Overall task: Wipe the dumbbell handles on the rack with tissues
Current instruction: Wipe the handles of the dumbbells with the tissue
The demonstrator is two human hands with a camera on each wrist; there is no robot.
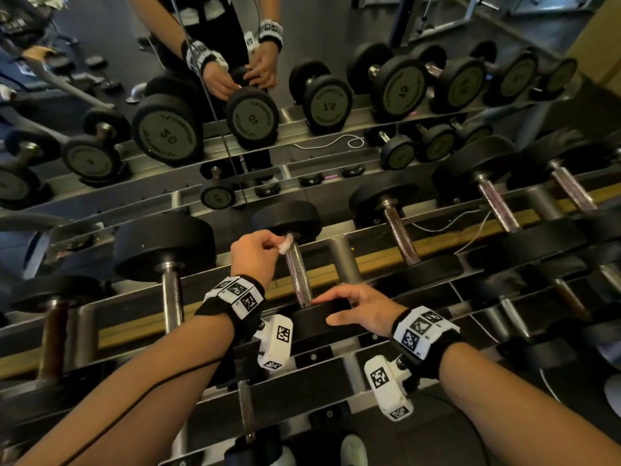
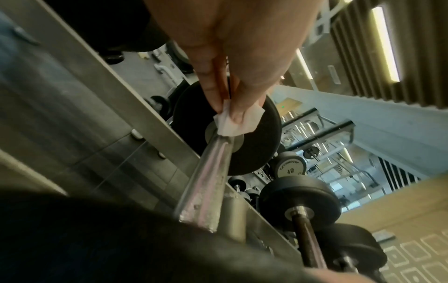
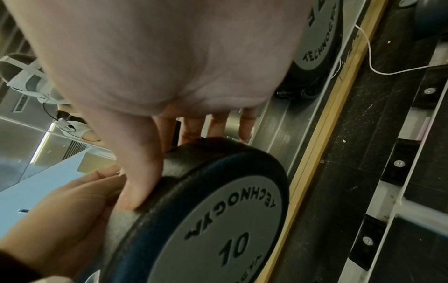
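A dumbbell lies on the rack (image 1: 342, 260) with its knurled steel handle (image 1: 299, 277) pointing away from me. My left hand (image 1: 274, 243) pinches a small white tissue (image 1: 286, 245) against the far end of that handle, right by the far black head (image 1: 289, 218). In the left wrist view the tissue (image 2: 232, 120) sits between thumb and fingertips on top of the handle (image 2: 208, 181). My right hand (image 1: 356, 306) rests with spread, straight fingers on the near head (image 1: 312, 326). The right wrist view shows its thumb (image 3: 138, 181) against that head, marked 10 (image 3: 218, 220).
More dumbbells lie in the same row, one to the left (image 1: 169, 264) and several to the right (image 1: 400, 230). A mirror (image 1: 100, 35) behind the rack reflects the dumbbells and my hands. A thin white cable (image 1: 447, 227) lies on the rack at the right.
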